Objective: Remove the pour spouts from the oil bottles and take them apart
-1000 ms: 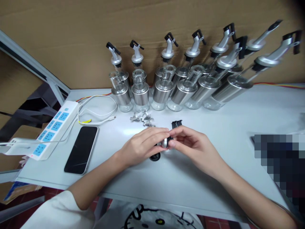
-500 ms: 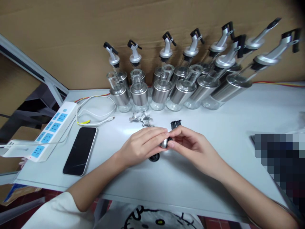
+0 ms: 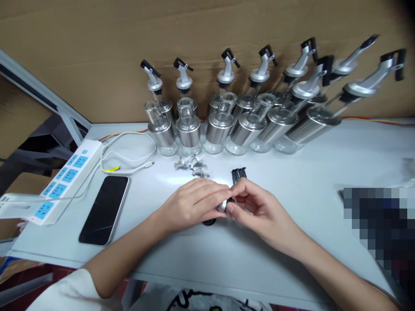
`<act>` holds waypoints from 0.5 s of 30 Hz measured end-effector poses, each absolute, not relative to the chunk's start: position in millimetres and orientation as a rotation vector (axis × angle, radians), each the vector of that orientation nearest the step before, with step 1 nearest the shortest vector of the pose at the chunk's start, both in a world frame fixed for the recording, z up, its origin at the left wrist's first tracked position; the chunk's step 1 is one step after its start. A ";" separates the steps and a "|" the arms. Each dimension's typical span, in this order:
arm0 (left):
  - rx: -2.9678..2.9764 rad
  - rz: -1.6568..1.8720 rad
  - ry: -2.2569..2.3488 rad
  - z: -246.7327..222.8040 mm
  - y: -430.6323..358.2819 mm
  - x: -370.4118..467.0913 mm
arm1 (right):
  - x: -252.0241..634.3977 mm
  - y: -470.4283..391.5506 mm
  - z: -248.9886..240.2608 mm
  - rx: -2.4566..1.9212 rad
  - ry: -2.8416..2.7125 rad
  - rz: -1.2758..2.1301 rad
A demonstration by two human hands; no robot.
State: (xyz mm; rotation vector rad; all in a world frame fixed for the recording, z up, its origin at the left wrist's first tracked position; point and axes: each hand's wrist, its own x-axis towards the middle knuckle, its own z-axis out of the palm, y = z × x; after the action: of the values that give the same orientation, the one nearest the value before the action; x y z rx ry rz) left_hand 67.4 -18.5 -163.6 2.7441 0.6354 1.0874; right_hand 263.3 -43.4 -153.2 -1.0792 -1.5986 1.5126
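My left hand is closed around a silver pourer spout, most of which its fingers hide. From the right, my right hand pinches a black piece at the spout's end; its exact shape is covered by my fingertips. Under my left hand a round black part lies partly hidden on the table. Just beyond my hands are several loose silver spout pieces and a row of small black parts.
Glass bottles with steel bands stand in rows at the back; the front left ones lack tops, others carry pourers. On the left lie a phone, a white cable and a power strip. A cardboard wall rises behind.
The view has tilted slightly, so everything sits a little lower. Both hands keep their hold on the spout and black piece, with only a slight finger shift.
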 end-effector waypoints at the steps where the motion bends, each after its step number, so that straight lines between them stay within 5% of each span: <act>1: 2.759 1.078 0.625 -162.0 -18.0 66.8 | 262.8 -43.6 -153.2 -1.080 -1.591 1.508; 15: 2.698 0.871 0.678 -147.6 -15.0 62.0 | 258.8 -46.5 -150.0 -1.106 -1.840 1.039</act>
State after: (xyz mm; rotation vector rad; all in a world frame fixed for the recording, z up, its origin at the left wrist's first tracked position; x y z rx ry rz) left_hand 62.0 -15.0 -147.6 2.6983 0.6782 0.8714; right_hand 258.8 -46.5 -150.0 -1.1064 -1.8395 1.0394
